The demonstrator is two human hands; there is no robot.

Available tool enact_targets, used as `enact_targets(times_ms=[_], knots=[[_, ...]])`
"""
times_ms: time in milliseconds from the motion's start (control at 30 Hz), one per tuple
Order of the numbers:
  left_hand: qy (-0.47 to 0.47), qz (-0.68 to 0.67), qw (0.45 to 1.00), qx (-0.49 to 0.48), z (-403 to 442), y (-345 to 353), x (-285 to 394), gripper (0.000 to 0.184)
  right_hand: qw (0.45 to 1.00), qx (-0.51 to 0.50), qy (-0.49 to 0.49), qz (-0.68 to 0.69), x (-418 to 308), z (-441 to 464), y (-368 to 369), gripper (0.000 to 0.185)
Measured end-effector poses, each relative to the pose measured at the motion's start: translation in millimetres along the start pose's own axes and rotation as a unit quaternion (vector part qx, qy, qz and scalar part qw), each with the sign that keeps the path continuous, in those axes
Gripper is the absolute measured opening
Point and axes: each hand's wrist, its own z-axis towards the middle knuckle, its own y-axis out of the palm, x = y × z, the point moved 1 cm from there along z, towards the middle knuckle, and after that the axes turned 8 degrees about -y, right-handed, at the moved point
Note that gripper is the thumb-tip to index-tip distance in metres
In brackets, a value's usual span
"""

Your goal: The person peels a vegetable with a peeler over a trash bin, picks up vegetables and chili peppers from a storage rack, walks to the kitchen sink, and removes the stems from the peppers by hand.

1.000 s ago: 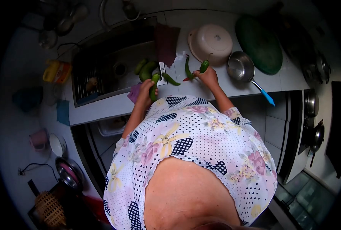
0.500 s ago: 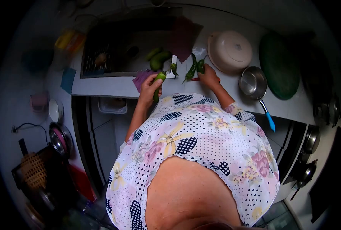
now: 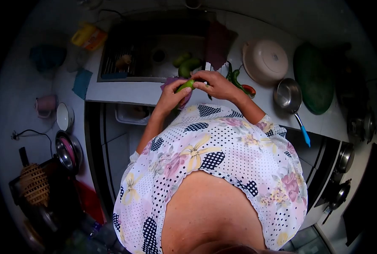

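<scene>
In my left hand (image 3: pixel 171 96) is a green elongated vegetable (image 3: pixel 186 86), gripped with its pale end pointing up and right. My right hand (image 3: pixel 216 84) bends over that end, thumb and fingers closed around it. Its fingertips partly hide the contact. To the right of my right hand lie green chili peppers (image 3: pixel 236 78) and a red pepper (image 3: pixel 248 90) on the white counter. A purple cloth (image 3: pixel 168 81) shows behind my left hand at the counter's front edge.
Beyond my hands is a metal sink (image 3: pixel 154 70) with larger green vegetables (image 3: pixel 189 67) at its right side. A maroon cloth (image 3: pixel 218 44) drapes by the sink. Rightward stand an upturned cream basin (image 3: pixel 267 61), a saucepan (image 3: pixel 288 95) with a blue handle, and a green oval board (image 3: pixel 313 80).
My right hand has left the chili peppers and moved left to the end of the green vegetable. My left hand still holds it, now tilted more sideways. The view has shifted slightly.
</scene>
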Motion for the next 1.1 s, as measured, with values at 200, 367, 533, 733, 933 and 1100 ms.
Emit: enact_targets(times_ms=[200,367,533,733,933,1100], knots=[[0.08,0.182,0.98,0.018,-1,-28,8,0.038,0.992,-0.094,0.048,-0.071,-7,20,6,0.027],[0.106,0.28,0.954,-0.003,-5,-41,32,0.044,0.993,-0.101,0.063,0.008,-10,30,9,0.027],[0.186,0.315,0.931,-0.005,-13,-51,40,0.042,0.99,-0.103,0.058,0.071,-15,33,14,0.026],[0.177,0.224,0.957,-0.05,-9,-65,35,0.042,0.977,-0.102,0.095,0.161,-30,46,15,0.025],[0.12,0.109,0.982,-0.096,3,-67,23,0.042,0.939,-0.085,0.178,0.281,-20,47,14,0.026],[0.091,0.11,0.986,-0.082,13,-67,13,0.042,0.953,-0.111,0.16,0.233,-9,57,14,0.024]])
